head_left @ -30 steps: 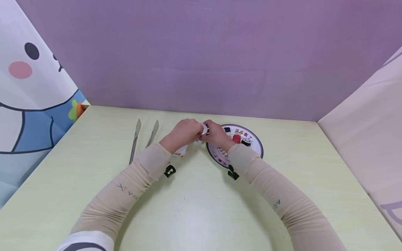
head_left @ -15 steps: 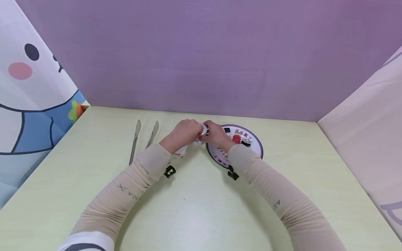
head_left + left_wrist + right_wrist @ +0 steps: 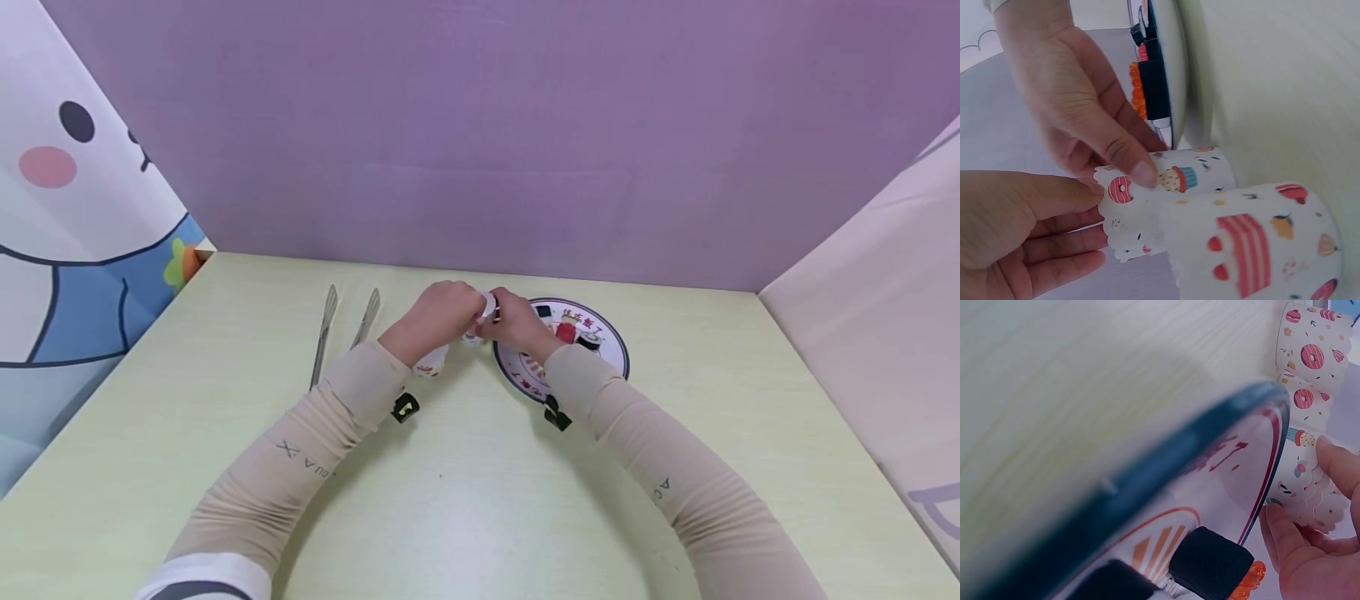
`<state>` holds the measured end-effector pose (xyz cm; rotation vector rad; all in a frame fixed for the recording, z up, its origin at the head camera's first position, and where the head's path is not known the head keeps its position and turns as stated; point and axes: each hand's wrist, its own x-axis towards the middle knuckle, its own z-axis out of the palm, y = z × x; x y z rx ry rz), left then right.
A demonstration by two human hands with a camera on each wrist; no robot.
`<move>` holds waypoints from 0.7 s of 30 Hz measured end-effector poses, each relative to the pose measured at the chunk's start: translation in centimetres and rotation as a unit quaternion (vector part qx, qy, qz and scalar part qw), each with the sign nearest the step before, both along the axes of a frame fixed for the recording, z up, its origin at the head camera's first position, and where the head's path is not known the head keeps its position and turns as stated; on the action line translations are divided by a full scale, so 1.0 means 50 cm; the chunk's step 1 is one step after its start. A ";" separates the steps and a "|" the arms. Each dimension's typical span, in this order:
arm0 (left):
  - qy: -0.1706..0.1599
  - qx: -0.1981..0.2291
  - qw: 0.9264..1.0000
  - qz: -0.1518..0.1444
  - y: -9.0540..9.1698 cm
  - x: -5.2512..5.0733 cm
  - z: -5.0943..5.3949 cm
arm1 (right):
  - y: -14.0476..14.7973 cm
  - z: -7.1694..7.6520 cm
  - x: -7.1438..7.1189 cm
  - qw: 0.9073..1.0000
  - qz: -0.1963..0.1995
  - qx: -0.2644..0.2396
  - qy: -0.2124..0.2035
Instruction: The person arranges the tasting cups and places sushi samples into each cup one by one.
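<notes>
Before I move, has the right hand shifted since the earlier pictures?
No: in the head view, the right hand keeps its place relative to the plate.

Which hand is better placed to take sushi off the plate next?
Probably the right hand: it's by the plate, nearer the sushi, though it's holding a paper cup. The left hand is farther away.

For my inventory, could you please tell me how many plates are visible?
1: a plate by the right hand, partly behind the right arm; the left arm could hide another.
</notes>
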<state>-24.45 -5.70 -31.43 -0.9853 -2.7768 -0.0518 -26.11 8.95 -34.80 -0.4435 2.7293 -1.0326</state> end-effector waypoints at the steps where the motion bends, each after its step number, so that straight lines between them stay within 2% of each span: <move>1: 0.003 0.001 1.000 0.001 0.000 0.001 0.003 | 0.000 0.000 0.000 1.000 0.000 0.001 0.000; 12: 0.013 -0.004 1.000 0.019 -0.011 0.009 0.028 | -0.004 0.001 -0.005 1.000 -0.005 0.011 -0.015; 21: 0.058 -0.005 0.998 0.007 -0.019 0.025 0.058 | -0.009 0.004 -0.009 1.000 -0.009 0.005 -0.021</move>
